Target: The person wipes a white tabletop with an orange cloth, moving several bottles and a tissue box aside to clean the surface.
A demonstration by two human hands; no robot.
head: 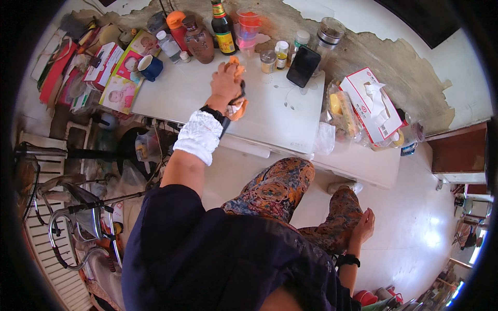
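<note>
My left hand [226,83] presses an orange cloth [238,109] with white and dark parts onto the white glass-topped cabinet [268,105]. It is just in front of a brown ceramic bottle [200,42] and a dark glass bottle [225,33] with a yellow label. A white sleeve cover [199,136] is bunched on that forearm, beside a black wristband. My right hand [363,226] hangs by my right leg in patterned trousers [336,217], its fingers loosely bent. Nothing shows in it.
A blue mug [150,68], a stack of clear cups [248,29], small jars [268,61] and a leaning black phone [303,67] stand on the cabinet. A tissue box [371,105] sits right, over plastic bags. A metal walking frame [93,221] stands left.
</note>
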